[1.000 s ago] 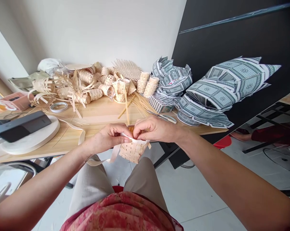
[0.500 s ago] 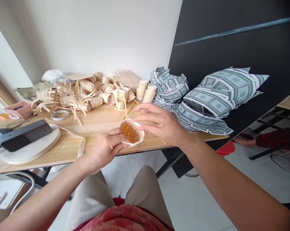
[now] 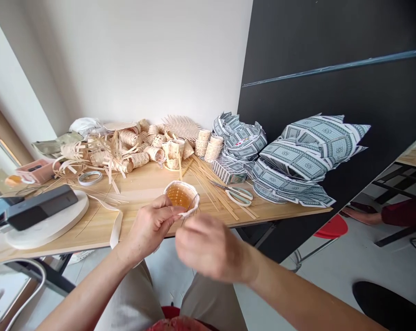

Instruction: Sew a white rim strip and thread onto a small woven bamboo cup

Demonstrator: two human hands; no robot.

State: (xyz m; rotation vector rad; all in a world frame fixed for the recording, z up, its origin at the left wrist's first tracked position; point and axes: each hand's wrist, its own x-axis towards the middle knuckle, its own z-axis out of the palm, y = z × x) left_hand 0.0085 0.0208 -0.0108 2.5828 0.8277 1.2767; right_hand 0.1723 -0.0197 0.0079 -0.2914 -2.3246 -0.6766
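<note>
**Small woven basket** point(image 3: 180, 196) held in the left hand point(image 3: 152, 227), above the near edge of the worktop point(image 3: 142, 181). The basket is made of pale interlaced strips and has a white rim. It is tilted with its mouth facing up toward the head camera, and its inside shows an amber colour.

**Hands.** Left: closed on the basket, gripping it at the lower rim. Right point(image 3: 208, 243): just below and to the right of the basket, blurred, with the fingers loosely curled. Whether it touches the basket or grips anything cannot be told.

**Surroundings, placed relative to the basket.** Beyond it on the worktop lies a loose fan of thin strips point(image 3: 211, 186). To its right are scissors point(image 3: 237, 194) with pale handles and a small printed box point(image 3: 228, 172). Farther right stand piles of folded green-and-white patterned paper point(image 3: 297, 156). Behind it are upright woven cylinders point(image 3: 205, 142), and behind and to its left is a heap of woven pieces point(image 3: 125, 151). To its left are a roll of tape point(image 3: 89, 178), a long pale strip point(image 3: 115, 225) hanging over the worktop edge, and a round white board point(image 3: 45, 225) bearing a black rectangular device point(image 3: 38, 214). Well to its right, beyond the worktop, are a red stool point(image 3: 332, 227) and another person's bare foot point(image 3: 361, 217).
</note>
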